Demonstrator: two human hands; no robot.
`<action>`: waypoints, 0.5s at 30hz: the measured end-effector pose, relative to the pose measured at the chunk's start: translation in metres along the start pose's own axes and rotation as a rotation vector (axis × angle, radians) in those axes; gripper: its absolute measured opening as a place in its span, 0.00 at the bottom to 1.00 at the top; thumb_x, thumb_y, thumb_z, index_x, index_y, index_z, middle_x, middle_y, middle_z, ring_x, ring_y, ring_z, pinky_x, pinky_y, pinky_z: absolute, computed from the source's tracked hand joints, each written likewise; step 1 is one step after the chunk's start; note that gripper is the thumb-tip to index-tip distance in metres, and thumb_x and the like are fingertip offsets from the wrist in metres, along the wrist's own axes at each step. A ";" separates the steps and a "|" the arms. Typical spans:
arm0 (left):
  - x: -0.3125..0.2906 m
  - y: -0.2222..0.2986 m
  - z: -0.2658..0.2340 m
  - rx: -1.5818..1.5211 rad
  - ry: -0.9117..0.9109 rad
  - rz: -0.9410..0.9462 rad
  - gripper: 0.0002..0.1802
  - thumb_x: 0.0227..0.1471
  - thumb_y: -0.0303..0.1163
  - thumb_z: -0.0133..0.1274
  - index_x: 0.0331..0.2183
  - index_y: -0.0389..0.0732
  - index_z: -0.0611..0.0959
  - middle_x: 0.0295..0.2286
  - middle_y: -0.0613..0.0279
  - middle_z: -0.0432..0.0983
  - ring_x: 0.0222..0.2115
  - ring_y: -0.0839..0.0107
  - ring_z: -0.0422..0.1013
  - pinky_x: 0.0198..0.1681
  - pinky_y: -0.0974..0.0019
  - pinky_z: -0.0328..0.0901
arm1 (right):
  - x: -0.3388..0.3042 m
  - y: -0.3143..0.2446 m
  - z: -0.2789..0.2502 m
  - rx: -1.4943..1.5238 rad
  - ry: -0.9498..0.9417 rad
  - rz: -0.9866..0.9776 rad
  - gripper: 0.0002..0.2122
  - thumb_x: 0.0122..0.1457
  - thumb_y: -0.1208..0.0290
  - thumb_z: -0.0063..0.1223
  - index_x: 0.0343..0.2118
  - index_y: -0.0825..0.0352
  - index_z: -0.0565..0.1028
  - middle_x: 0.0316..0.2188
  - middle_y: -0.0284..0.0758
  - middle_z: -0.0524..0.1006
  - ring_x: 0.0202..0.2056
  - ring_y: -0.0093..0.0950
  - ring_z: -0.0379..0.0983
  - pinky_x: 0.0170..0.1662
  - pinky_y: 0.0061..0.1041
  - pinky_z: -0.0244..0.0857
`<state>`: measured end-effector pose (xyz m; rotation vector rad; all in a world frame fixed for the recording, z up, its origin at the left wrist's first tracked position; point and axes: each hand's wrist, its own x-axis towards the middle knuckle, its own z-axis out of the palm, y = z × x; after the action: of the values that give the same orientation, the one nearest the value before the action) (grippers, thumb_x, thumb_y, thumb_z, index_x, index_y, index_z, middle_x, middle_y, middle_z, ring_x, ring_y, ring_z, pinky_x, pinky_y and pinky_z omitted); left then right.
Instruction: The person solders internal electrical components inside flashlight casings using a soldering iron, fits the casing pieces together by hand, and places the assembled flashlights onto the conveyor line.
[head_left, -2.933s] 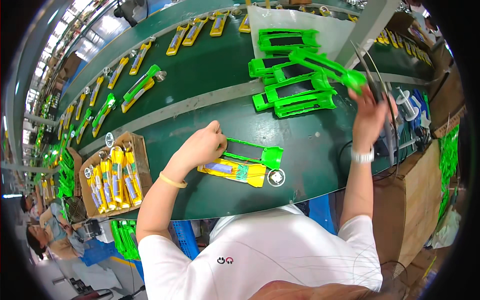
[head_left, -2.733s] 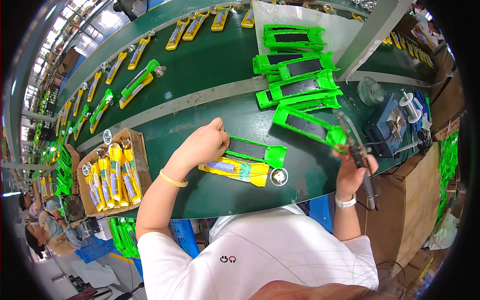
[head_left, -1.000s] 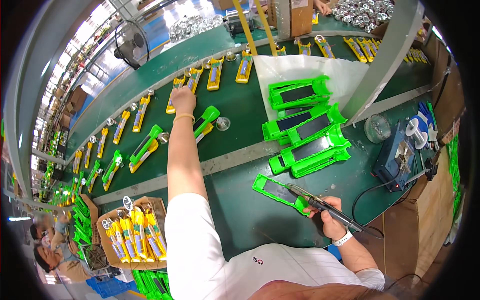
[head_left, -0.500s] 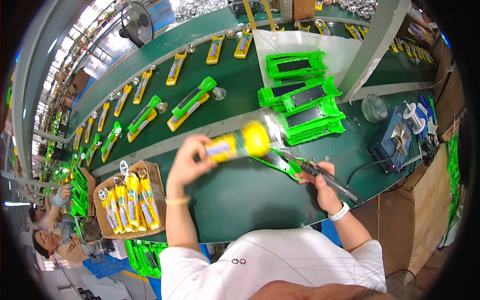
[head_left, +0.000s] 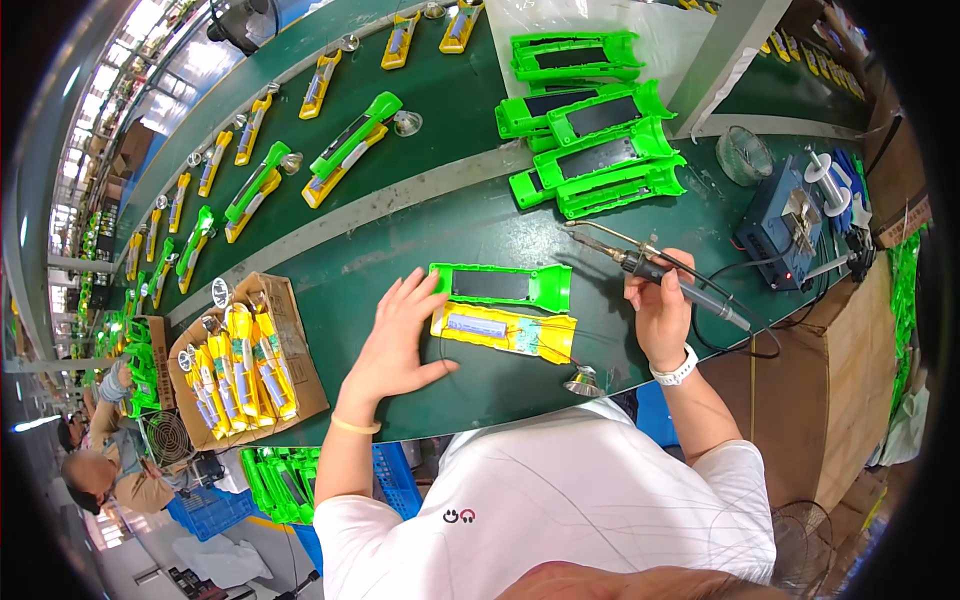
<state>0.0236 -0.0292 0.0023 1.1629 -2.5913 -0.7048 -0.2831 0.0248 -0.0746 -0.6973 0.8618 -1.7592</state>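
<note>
Left hand [head_left: 395, 345] lies flat with fingers spread on the green table [head_left: 480, 390], fingertips touching the yellow half-shell [head_left: 505, 331] at frame centre, with the green half-shell [head_left: 500, 286] lying just above it. My right hand [head_left: 660, 315] is clamped around the soldering iron [head_left: 655, 270], its tip pointing up-left. I see a stack of green shells [head_left: 595, 120] above and a cardboard box of yellow parts [head_left: 245, 365] at left.

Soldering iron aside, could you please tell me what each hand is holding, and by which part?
The right hand grips the soldering iron by its dark handle. The left hand holds nothing; it rests flat beside the yellow half-shell.
</note>
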 end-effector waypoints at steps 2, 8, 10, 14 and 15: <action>0.011 0.001 0.011 0.069 0.047 0.051 0.37 0.32 0.35 0.65 0.46 0.39 0.68 0.49 0.53 0.64 0.54 0.53 0.56 0.55 0.53 0.52 | -0.004 0.000 0.001 0.007 0.037 0.008 0.12 0.60 0.63 0.45 0.40 0.63 0.61 0.25 0.33 0.68 0.23 0.21 0.63 0.27 0.17 0.58; 0.008 -0.007 0.016 0.156 0.178 0.083 0.30 0.37 0.35 0.62 0.45 0.39 0.72 0.44 0.55 0.70 0.49 0.54 0.63 0.51 0.56 0.59 | -0.019 0.000 -0.016 -0.041 0.173 0.025 0.12 0.57 0.70 0.49 0.39 0.62 0.59 0.28 0.30 0.64 0.19 0.19 0.61 0.21 0.18 0.59; 0.010 0.004 0.015 0.256 0.258 0.132 0.25 0.36 0.33 0.62 0.42 0.40 0.78 0.43 0.57 0.71 0.45 0.58 0.67 0.46 0.59 0.62 | -0.019 -0.003 -0.011 -0.007 0.159 0.035 0.12 0.57 0.70 0.49 0.39 0.63 0.59 0.28 0.30 0.64 0.19 0.19 0.61 0.21 0.18 0.59; 0.021 0.027 0.042 0.112 0.339 0.284 0.14 0.35 0.26 0.61 0.32 0.43 0.83 0.33 0.65 0.76 0.31 0.68 0.70 0.33 0.67 0.64 | -0.017 -0.003 0.007 0.028 0.058 0.032 0.13 0.56 0.68 0.51 0.37 0.63 0.58 0.26 0.32 0.65 0.17 0.18 0.60 0.19 0.17 0.58; 0.022 0.027 0.048 -0.002 0.322 0.260 0.14 0.35 0.26 0.61 0.31 0.43 0.83 0.32 0.65 0.77 0.30 0.68 0.69 0.32 0.67 0.64 | -0.018 -0.002 0.014 0.042 0.082 0.058 0.14 0.56 0.68 0.51 0.37 0.63 0.58 0.27 0.32 0.65 0.16 0.18 0.60 0.19 0.17 0.58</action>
<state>-0.0267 -0.0137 -0.0249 0.8359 -2.4038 -0.4250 -0.2674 0.0389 -0.0655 -0.5706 0.8890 -1.7588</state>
